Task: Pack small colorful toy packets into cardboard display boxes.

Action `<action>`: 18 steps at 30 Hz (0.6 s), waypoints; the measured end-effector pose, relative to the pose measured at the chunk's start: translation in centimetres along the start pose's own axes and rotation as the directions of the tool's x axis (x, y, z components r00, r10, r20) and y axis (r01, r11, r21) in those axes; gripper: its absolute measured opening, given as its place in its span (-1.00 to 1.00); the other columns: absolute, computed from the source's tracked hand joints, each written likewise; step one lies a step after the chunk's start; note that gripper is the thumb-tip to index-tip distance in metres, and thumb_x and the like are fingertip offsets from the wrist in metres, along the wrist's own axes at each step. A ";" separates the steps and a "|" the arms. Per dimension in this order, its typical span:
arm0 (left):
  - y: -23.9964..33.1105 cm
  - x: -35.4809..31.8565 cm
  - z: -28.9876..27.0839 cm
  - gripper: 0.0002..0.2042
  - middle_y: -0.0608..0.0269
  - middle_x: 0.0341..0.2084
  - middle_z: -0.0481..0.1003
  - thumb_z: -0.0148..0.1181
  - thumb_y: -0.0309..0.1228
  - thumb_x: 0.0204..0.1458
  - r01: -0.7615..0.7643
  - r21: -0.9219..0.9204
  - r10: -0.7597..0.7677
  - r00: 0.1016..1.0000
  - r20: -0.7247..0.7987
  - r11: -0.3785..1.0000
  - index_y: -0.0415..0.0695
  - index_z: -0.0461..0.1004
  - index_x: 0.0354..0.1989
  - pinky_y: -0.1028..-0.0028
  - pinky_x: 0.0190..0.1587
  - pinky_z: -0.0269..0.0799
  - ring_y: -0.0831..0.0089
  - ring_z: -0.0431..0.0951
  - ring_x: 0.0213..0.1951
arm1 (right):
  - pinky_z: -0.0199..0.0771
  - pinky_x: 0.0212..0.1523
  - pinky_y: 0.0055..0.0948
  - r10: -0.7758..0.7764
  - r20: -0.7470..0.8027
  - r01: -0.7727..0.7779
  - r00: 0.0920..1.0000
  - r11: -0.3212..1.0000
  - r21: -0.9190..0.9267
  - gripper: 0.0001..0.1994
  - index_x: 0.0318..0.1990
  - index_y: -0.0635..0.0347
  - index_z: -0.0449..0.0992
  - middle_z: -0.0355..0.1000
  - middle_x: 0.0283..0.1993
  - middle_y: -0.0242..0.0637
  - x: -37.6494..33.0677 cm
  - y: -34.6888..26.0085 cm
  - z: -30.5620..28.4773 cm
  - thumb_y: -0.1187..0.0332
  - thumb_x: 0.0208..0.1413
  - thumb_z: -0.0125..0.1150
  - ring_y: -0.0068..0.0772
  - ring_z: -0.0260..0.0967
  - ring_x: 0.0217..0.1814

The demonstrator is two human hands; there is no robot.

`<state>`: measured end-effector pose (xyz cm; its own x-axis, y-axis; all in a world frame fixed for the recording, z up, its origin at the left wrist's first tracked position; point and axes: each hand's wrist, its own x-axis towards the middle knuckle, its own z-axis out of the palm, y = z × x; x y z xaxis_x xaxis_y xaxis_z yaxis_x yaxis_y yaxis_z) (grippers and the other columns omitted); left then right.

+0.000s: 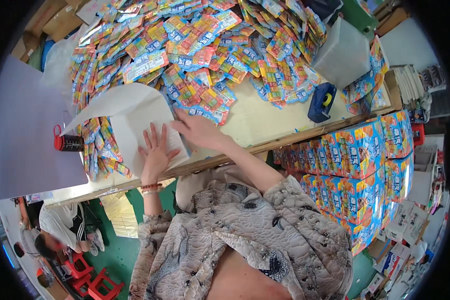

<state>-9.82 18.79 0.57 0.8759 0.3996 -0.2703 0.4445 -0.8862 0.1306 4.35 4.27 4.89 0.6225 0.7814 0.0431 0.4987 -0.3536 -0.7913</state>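
Note:
A white-sided sheet of card [130,132], with a printed edge showing at its right, lies on the table in front of me. One broad flap of it stands curled up at the far left. My left hand [157,150] presses flat on the card with its fingers spread; red beads circle that wrist. At the card's right edge lies my right hand [200,131], its thumb and forefinger apart and touching the card; its other fingers are partly hidden. Just beyond the hands, a heap of colourful flat printed packages [190,50] covers much of the table.
A blue tape dispenser [322,102] and a translucent plastic bin [342,52] stand at the right of the table. Printed boxes [352,155] are stacked beside its near edge. A red-lidded bottle [67,142] is at the left. Lower left, a person [62,227] is near red stools [105,285].

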 end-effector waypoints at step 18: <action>25.3 7.3 2.5 -0.35 0.15 -0.08 0.41 0.25 -0.26 0.05 -0.220 -0.966 0.181 0.964 -0.195 0.133 -0.21 0.10 0.26 0.46 -0.10 0.40 0.42 0.43 -0.10 | 0.16 0.20 -0.08 0.195 -0.787 -0.414 0.586 0.907 -0.083 -0.23 0.27 0.30 0.11 0.20 0.16 0.20 -0.8 26.0 -22.0 -0.06 0.06 0.18 0.19 0.14 0.23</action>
<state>7.35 -1.36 -0.48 0.9614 0.2703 -0.0511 0.0473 0.0203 0.9987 30.09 -16.91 -2.30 0.9364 -0.0160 0.3506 0.2447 -0.6864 -0.6848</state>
